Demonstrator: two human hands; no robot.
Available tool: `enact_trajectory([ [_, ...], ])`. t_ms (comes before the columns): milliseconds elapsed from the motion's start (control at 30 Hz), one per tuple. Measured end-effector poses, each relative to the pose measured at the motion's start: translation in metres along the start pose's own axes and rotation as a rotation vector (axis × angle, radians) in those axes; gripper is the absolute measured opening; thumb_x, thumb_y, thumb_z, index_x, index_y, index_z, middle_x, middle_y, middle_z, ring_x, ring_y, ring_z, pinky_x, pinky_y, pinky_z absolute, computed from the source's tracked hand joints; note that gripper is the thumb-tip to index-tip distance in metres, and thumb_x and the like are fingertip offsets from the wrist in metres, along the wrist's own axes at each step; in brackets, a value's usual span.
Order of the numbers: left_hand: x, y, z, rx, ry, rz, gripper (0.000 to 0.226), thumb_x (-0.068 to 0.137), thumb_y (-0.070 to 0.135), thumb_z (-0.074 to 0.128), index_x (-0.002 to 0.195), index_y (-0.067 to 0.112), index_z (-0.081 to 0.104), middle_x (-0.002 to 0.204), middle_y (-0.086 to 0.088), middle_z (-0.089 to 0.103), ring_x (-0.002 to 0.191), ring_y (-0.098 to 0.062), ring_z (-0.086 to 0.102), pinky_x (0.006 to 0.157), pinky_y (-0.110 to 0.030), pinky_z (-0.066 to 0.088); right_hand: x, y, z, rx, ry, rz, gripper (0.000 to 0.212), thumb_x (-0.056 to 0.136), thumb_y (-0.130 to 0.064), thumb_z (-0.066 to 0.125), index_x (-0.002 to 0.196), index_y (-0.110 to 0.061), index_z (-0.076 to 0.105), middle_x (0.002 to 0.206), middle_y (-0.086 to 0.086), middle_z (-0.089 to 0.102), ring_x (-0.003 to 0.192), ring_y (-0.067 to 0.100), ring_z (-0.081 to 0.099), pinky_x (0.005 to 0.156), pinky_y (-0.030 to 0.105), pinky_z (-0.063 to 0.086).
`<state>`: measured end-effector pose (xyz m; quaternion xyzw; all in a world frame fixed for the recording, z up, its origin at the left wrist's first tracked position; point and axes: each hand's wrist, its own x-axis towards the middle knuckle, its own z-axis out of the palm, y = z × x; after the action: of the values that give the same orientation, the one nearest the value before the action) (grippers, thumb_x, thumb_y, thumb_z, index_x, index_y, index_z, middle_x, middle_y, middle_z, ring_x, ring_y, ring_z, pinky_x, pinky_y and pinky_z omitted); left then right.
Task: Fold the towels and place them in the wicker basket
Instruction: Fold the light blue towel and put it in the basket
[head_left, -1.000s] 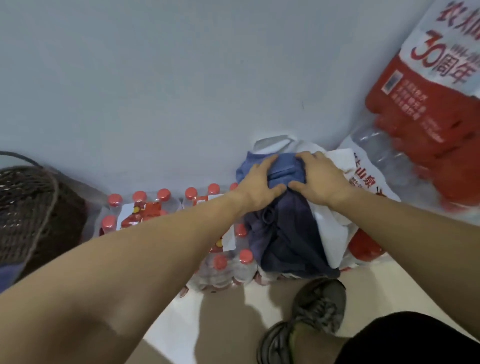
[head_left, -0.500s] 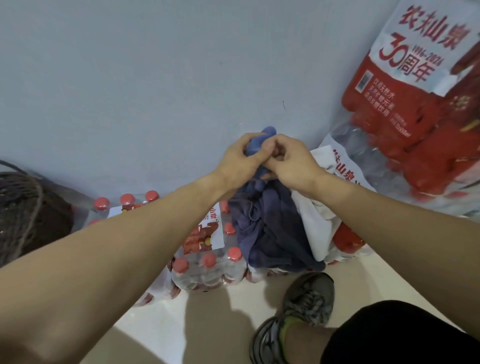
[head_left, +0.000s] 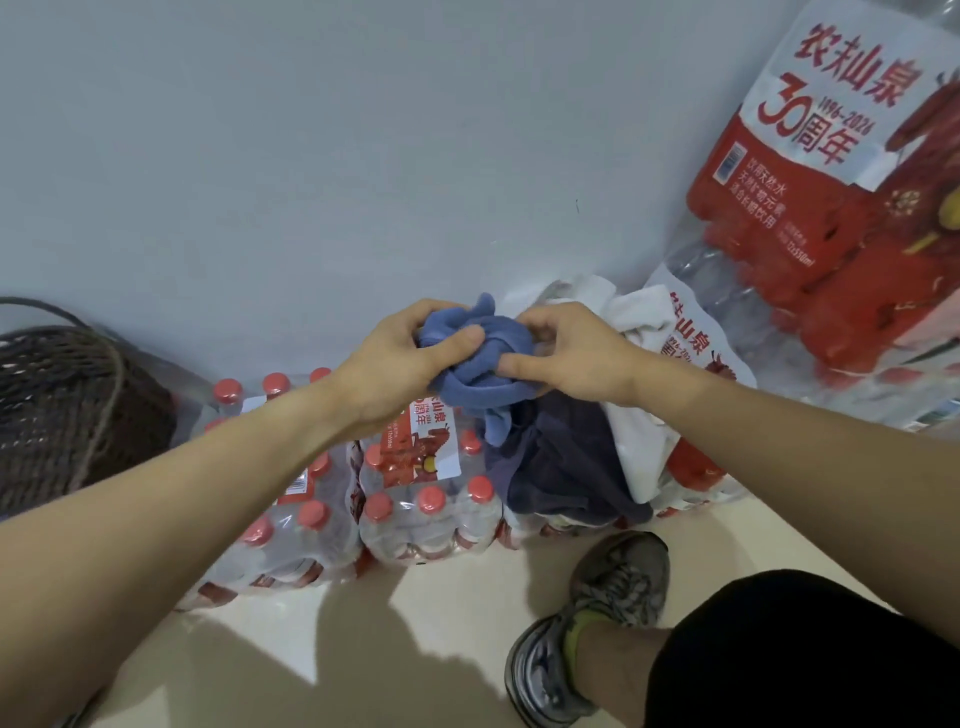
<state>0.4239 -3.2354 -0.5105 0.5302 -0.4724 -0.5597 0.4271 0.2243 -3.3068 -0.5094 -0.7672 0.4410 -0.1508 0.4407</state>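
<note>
Fingers (head_left: 470, 335) of the left hand (head_left: 400, 364) and right hand (head_left: 571, 353): curled tight round a bunched blue towel (head_left: 483, 358), held above a heap of dark towel (head_left: 561, 462) and white towel (head_left: 634, 441) lying on packs of bottled water (head_left: 415, 499) against the wall.

Handling, as judged: soft, light, limp, not fragile; the wad is expected to sag and should be shaken out, then taken by two corners of one edge.

Wicker basket (head_left: 57, 410): far left, well apart, cut off by the frame; its contents cannot be seen.

Obscured: towel corners and hems lost in the folds; towel count in the heap cannot be told.
</note>
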Motion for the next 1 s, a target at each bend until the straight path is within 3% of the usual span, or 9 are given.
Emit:
enact_trajectory([
  [100,-0.034,0.007,-0.03,0.122,-0.037,0.009,0.053,0.076,0.032,0.075,0.126,0.024,0.058,0.116,0.005,0.071,0.104,-0.011,0.069,0.082,-0.019,0.055,0.004,-0.019,0.016,0.043,0.025,-0.074,0.021,0.088,-0.026,0.073,0.096,-0.008,0.065,0.091,0.006,0.072,0.09,0.022,0.07,0.083,0.042,0.057],
  [167,-0.056,0.012,-0.052,0.284,0.014,0.037,0.048,0.076,0.033,0.075,0.121,0.025,0.061,0.112,0.008,0.072,0.102,-0.009,0.069,0.08,-0.017,0.054,0.006,-0.036,0.027,0.04,0.022,-0.123,0.023,0.088,-0.025,0.072,0.099,-0.005,0.065,0.095,0.009,0.072,0.093,0.026,0.07,0.086,0.046,0.056],
  [300,-0.09,0.019,-0.091,0.392,0.086,0.028,0.038,0.078,0.046,0.078,0.105,0.022,0.067,0.099,-0.002,0.074,0.094,-0.019,0.07,0.086,-0.04,0.056,0.006,-0.073,0.05,0.095,-0.073,-0.209,0.018,0.088,-0.025,0.072,0.1,-0.012,0.066,0.098,0.002,0.073,0.093,0.017,0.071,0.088,0.044,0.057],
  [467,-0.119,0.018,-0.123,0.407,0.019,0.018,0.06,0.068,0.069,0.067,0.099,0.018,0.068,0.097,-0.014,0.07,0.084,-0.013,0.062,0.08,-0.042,0.054,0.002,-0.099,0.085,0.285,-0.188,-0.137,0.02,0.094,-0.021,0.066,0.109,-0.011,0.059,0.098,0.011,0.073,0.09,0.025,0.073,0.083,0.04,0.06],
  [567,-0.124,0.012,-0.145,0.428,0.097,-0.029,0.059,0.068,0.068,0.066,0.094,0.016,0.069,0.091,-0.017,0.07,0.08,-0.016,0.062,0.081,-0.052,0.055,0.004,-0.105,0.105,0.353,-0.219,-0.068,0.012,0.099,-0.021,0.057,0.097,-0.009,0.059,0.078,0.011,0.068,0.07,0.018,0.068,0.069,0.036,0.061],
  [767,-0.13,0.015,-0.178,0.489,0.166,-0.025,0.045,0.082,0.066,0.06,0.093,0.024,0.073,0.089,-0.002,0.076,0.079,-0.01,0.066,0.074,-0.032,0.057,0.018,-0.112,0.13,0.27,-0.305,-0.04,0.01,0.097,-0.02,0.061,0.093,-0.011,0.064,0.07,-0.005,0.065,0.07,0.012,0.063,0.072,0.032,0.061],
  [833,-0.132,0.015,-0.183,0.586,0.163,-0.026,0.054,0.081,0.071,0.057,0.09,0.02,0.073,0.085,-0.001,0.075,0.078,-0.015,0.069,0.077,-0.039,0.057,0.024,-0.11,0.135,0.184,-0.359,-0.059,0.014,0.091,-0.022,0.069,0.102,-0.016,0.063,0.082,-0.007,0.066,0.075,0.009,0.064,0.074,0.025,0.058],
  [933,-0.132,0.013,-0.187,0.731,0.143,-0.059,0.063,0.074,0.079,0.053,0.089,0.02,0.072,0.08,0.002,0.074,0.08,-0.017,0.07,0.076,-0.039,0.057,0.036,-0.09,0.137,-0.286,-0.451,-0.108,0.026,0.087,-0.035,0.071,0.109,-0.031,0.058,0.101,-0.017,0.063,0.082,0.001,0.059,0.067,0.009,0.042],
  [1000,-0.133,0.007,-0.192,0.801,0.147,-0.081,0.057,0.075,0.078,0.054,0.08,0.023,0.069,0.072,0.007,0.072,0.074,-0.012,0.068,0.068,-0.032,0.054,0.043,-0.063,0.135,-0.579,-0.495,-0.042,0.035,0.092,-0.038,0.065,0.123,-0.026,0.057,0.109,-0.008,0.06,0.089,0.01,0.056,0.07,0.014,0.04],
])
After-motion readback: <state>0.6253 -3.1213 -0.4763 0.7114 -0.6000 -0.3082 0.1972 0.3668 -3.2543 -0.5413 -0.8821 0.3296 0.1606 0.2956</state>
